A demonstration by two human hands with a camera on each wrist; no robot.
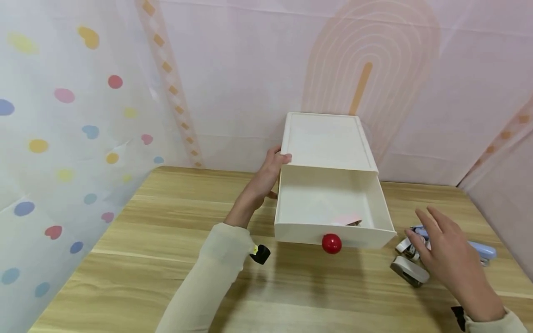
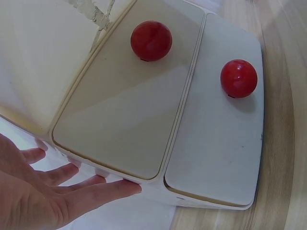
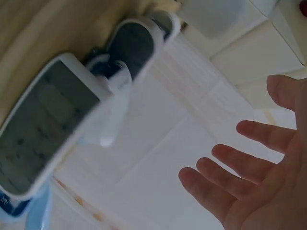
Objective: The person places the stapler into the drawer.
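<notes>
A wooden table stands before a pastel patterned backdrop.

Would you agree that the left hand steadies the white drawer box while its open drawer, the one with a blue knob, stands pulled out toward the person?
Not quite: the knob is red, not blue, as the head view shows. The rest holds: the left hand rests against the side of the white drawer box, and its drawer stands pulled out toward the person.

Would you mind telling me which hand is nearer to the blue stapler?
Right. The right hand hovers open just over the blue stapler; the left hand rests against the drawer box, far across the table.
</notes>
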